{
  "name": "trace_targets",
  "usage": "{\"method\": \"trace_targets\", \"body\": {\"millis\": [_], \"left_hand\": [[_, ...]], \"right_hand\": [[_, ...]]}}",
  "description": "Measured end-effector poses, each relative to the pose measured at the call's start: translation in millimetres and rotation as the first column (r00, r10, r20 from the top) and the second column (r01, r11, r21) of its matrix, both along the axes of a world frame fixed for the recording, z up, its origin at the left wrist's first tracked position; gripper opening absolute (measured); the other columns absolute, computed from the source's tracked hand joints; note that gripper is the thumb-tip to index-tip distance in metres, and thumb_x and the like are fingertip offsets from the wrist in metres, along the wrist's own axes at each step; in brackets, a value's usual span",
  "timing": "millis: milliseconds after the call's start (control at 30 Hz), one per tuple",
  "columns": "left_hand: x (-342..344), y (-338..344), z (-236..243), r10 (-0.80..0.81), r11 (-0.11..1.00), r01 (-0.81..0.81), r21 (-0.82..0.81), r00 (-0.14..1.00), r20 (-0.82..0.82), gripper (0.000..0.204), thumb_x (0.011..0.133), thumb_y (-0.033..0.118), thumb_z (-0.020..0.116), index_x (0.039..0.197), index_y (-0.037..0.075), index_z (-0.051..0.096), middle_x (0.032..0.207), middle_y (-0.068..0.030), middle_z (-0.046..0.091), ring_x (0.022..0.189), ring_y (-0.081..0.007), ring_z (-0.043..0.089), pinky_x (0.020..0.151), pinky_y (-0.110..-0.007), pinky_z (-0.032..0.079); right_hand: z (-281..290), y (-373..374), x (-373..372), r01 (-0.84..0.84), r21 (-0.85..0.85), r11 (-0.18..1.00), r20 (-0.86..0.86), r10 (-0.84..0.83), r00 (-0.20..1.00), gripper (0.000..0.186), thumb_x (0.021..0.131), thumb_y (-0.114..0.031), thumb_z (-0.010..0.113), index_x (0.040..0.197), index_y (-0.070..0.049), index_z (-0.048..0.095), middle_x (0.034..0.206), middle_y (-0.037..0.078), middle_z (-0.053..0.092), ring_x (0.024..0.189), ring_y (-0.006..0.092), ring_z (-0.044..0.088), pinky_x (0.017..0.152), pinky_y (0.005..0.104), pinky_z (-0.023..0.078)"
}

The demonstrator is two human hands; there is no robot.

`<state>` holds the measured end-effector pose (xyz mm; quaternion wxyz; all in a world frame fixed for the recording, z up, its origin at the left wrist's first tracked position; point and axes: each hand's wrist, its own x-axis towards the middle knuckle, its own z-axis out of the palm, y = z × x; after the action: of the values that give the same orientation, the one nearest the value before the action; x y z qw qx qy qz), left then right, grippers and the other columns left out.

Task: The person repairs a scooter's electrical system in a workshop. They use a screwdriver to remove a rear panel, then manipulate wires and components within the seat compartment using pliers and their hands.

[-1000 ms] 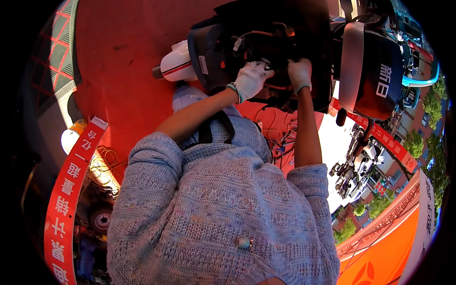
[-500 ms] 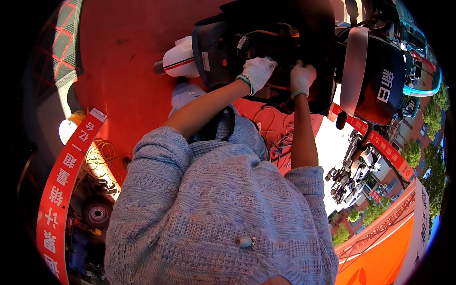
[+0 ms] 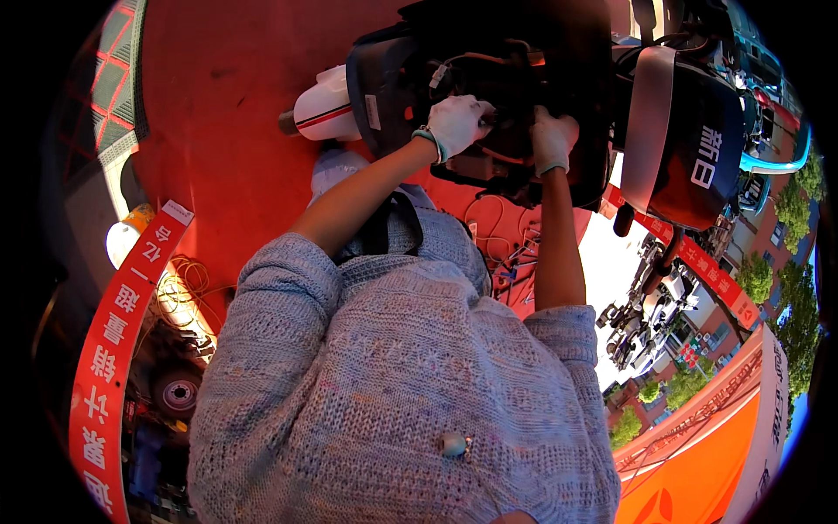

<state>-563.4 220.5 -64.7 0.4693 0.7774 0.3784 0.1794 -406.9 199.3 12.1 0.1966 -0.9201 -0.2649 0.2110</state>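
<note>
My left hand [image 3: 456, 127], in a white glove, is inside the dark open body [image 3: 375, 96] of an electric scooter, fingers bent around something small and dark that I cannot make out. My right hand [image 3: 553, 143], also gloved, is to its right, fingers curled into the shadowed interior; what they hold is hidden. Above the left hand are a pale connector [image 3: 437, 75] and an orange-brown cable [image 3: 467, 56]. A white fender [image 3: 319, 113] with stripes sticks out at the left, and a black body with a silver panel [image 3: 646, 122] stands to the right.
Hoses [image 3: 489, 240] and tools [image 3: 524, 262] lie on the red floor [image 3: 218, 148] beyond my body. Red banners [image 3: 118, 358] edge both sides, with a coiled yellow hose [image 3: 192, 284] and a wheel [image 3: 179, 393] at left. More parked scooters [image 3: 646, 314] and an orange canopy [image 3: 690, 454] show at right.
My left hand has moved slightly up and left since half a second ago, its fingers still bent in the dark interior. My right hand has shifted only a little.
</note>
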Motion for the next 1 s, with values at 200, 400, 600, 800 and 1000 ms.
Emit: {"method": "trace_targets", "body": {"millis": [200,400,600,800,1000], "left_hand": [[8,-6,-5,-0.001,0.989,0.012,0.147,0.997,-0.08,0.024,0.077,0.031,0.065,0.093,0.014,0.065,0.092,-0.0068,0.059,0.085,-0.0259,0.059,0.071,-0.039,0.049],[25,-14,-5,0.087,0.925,0.005,0.38,0.971,-0.225,0.022,0.076,0.033,0.065,0.085,0.013,0.066,0.091,-0.008,0.057,0.086,-0.0269,0.057,0.076,-0.041,0.046],[17,3,-4,-0.044,0.985,0.069,0.157,0.987,-0.156,0.03,0.075,0.037,0.065,0.094,0.013,0.069,0.097,-0.0074,0.058,0.099,-0.0269,0.054,0.087,-0.038,0.043],[-9,15,-11,-0.014,1.0,0.014,-0.023,1.0,0.026,0.039,0.075,0.045,0.063,0.103,0.019,0.07,0.099,-0.0025,0.065,0.107,-0.0216,0.055,0.09,-0.032,0.043],[12,21,-1,-0.168,0.954,0.218,0.206,0.957,-0.237,0.031,0.08,0.038,0.059,0.096,0.015,0.069,0.096,-0.006,0.066,0.096,-0.0265,0.061,0.085,-0.04,0.047]], "right_hand": [[-9,-7,0,0.047,0.213,0.976,0.06,-0.061,0.996,0.026,0.076,-0.014,0.056,0.068,0.011,0.056,0.06,0.021,0.059,0.055,0.0259,0.058,0.057,0.0388,0.044],[-18,0,4,0.001,0.008,1.0,0.136,-0.002,0.991,0.023,0.073,-0.014,0.055,0.066,0.008,0.057,0.066,0.026,0.057,0.058,0.0371,0.056,0.059,0.0405,0.046],[-4,6,-10,-0.025,-0.13,0.991,0.198,0.051,0.979,0.022,0.075,-0.014,0.055,0.07,0.007,0.058,0.069,0.024,0.06,0.062,0.034,0.059,0.062,0.0402,0.047],[1,-29,-14,0.074,0.129,0.989,-0.136,-0.056,0.989,0.025,0.081,-0.02,0.059,0.078,0.005,0.063,0.064,0.011,0.063,0.06,0.0191,0.06,0.06,0.0333,0.047],[-4,-30,-42,-0.131,-0.107,0.986,0.073,0.139,0.988,0.035,0.081,-0.035,0.06,0.082,0.0,0.065,0.078,0.017,0.066,0.077,0.0315,0.065,0.07,0.0405,0.05]]}}
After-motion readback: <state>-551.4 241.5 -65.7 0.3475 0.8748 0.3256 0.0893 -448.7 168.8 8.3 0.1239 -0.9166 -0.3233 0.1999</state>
